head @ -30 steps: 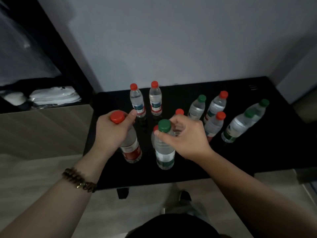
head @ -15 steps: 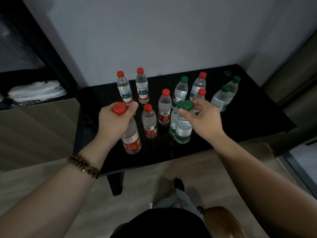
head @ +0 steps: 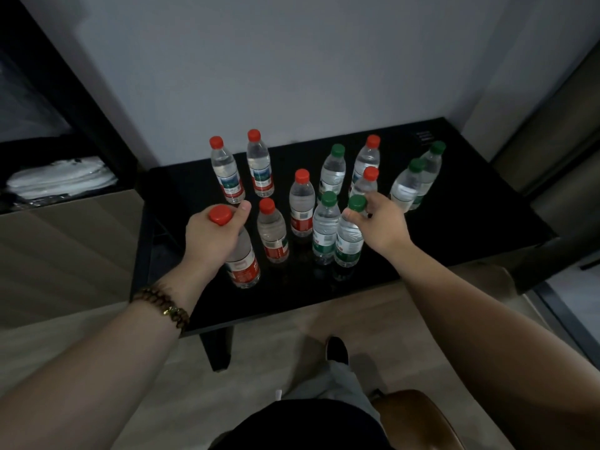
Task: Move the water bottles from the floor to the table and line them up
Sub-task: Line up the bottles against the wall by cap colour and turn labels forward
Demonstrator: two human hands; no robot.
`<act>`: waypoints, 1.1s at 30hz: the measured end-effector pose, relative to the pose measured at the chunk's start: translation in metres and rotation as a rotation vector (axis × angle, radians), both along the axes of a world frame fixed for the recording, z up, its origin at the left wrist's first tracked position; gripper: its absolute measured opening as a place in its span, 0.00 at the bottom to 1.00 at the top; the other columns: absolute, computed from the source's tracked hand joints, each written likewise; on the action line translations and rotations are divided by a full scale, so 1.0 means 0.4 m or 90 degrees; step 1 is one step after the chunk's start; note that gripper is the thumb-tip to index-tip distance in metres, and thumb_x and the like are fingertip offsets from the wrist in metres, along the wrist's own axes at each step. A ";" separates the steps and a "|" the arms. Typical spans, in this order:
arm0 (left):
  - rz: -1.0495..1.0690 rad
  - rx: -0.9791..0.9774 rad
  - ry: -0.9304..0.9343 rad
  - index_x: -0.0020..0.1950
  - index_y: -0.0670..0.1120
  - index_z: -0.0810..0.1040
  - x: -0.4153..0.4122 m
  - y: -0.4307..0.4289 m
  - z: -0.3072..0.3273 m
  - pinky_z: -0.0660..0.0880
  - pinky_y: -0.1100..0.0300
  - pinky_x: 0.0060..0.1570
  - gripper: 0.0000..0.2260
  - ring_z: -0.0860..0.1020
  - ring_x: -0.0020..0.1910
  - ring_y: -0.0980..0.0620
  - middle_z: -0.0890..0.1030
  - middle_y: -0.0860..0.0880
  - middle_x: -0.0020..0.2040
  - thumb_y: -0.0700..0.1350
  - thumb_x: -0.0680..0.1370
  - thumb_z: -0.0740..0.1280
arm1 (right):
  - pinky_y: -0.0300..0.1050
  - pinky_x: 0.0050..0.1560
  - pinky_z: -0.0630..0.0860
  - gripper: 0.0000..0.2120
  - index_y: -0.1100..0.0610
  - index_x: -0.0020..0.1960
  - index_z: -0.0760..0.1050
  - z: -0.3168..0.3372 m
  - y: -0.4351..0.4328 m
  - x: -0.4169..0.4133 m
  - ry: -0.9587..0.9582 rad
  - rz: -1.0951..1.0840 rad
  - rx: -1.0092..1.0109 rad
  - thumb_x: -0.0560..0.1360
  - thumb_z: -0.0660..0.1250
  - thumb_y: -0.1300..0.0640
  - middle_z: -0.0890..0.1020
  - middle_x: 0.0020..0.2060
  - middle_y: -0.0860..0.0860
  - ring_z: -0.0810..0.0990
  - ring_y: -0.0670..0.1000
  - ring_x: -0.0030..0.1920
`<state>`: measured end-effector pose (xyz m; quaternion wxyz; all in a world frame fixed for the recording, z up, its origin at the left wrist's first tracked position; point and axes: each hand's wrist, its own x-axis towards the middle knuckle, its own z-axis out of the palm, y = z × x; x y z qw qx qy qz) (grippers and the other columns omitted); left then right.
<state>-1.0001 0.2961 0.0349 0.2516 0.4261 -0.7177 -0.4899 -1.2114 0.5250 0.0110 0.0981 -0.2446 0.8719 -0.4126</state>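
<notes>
In the centre left of the frame, the left hand point(head: 212, 237) is wrapping its fingers tightly around the neck of a red-capped bottle point(head: 244, 266), upright near the front edge of the black table point(head: 461, 228). Right of centre, the right hand point(head: 381, 227) is pinching a green-capped bottle point(head: 349, 243) just below its cap, upright on the table. The other bottles point(head: 302, 203) are standing behind and between them.

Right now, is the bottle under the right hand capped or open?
Capped. A green cap tops the bottle, and the right hand pinches that cap.
</notes>
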 end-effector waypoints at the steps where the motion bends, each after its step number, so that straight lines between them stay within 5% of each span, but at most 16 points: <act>1: 0.005 0.003 -0.007 0.41 0.52 0.84 -0.005 -0.001 -0.009 0.77 0.60 0.42 0.15 0.83 0.38 0.58 0.85 0.57 0.36 0.63 0.74 0.74 | 0.35 0.42 0.70 0.14 0.54 0.56 0.79 -0.005 0.000 -0.007 0.000 0.003 0.008 0.77 0.74 0.47 0.83 0.49 0.49 0.80 0.49 0.51; 4: 0.010 0.008 -0.032 0.42 0.57 0.84 -0.020 -0.003 -0.029 0.74 0.63 0.43 0.11 0.82 0.44 0.60 0.84 0.63 0.39 0.63 0.74 0.74 | 0.44 0.46 0.73 0.12 0.56 0.55 0.79 -0.019 0.001 -0.025 0.006 0.008 0.016 0.77 0.74 0.50 0.83 0.49 0.52 0.80 0.52 0.51; 9: 0.000 0.028 -0.040 0.45 0.58 0.83 -0.038 -0.026 -0.057 0.77 0.61 0.49 0.08 0.81 0.49 0.61 0.85 0.59 0.46 0.60 0.74 0.75 | 0.52 0.53 0.78 0.12 0.58 0.55 0.79 -0.025 0.011 -0.039 -0.004 0.004 0.037 0.78 0.74 0.52 0.81 0.51 0.56 0.80 0.56 0.52; 14: -0.020 0.052 -0.047 0.50 0.57 0.85 -0.044 -0.054 -0.077 0.80 0.55 0.55 0.09 0.83 0.53 0.56 0.85 0.56 0.50 0.59 0.74 0.76 | 0.44 0.43 0.70 0.11 0.57 0.53 0.77 -0.014 0.007 -0.049 -0.002 0.021 0.084 0.78 0.73 0.50 0.80 0.47 0.55 0.80 0.56 0.49; 19: -0.024 0.056 -0.023 0.49 0.58 0.85 -0.047 -0.068 -0.083 0.81 0.52 0.58 0.07 0.82 0.54 0.56 0.85 0.56 0.51 0.58 0.74 0.76 | 0.52 0.54 0.78 0.31 0.53 0.71 0.71 0.031 -0.027 -0.039 0.118 -0.014 0.182 0.74 0.71 0.37 0.76 0.62 0.53 0.78 0.56 0.61; 27: -0.048 0.032 0.002 0.46 0.59 0.86 -0.064 -0.106 -0.092 0.81 0.54 0.57 0.04 0.84 0.51 0.58 0.87 0.56 0.48 0.56 0.74 0.77 | 0.49 0.47 0.79 0.10 0.54 0.50 0.79 0.128 -0.147 -0.044 0.351 0.117 0.021 0.78 0.70 0.47 0.79 0.47 0.50 0.79 0.50 0.49; 33: -0.066 -0.052 0.047 0.45 0.64 0.86 -0.075 -0.148 -0.151 0.78 0.61 0.47 0.02 0.84 0.45 0.63 0.87 0.60 0.45 0.59 0.74 0.76 | 0.49 0.47 0.78 0.10 0.54 0.47 0.81 0.146 -0.253 -0.073 0.428 0.339 0.035 0.80 0.68 0.48 0.80 0.42 0.48 0.78 0.49 0.44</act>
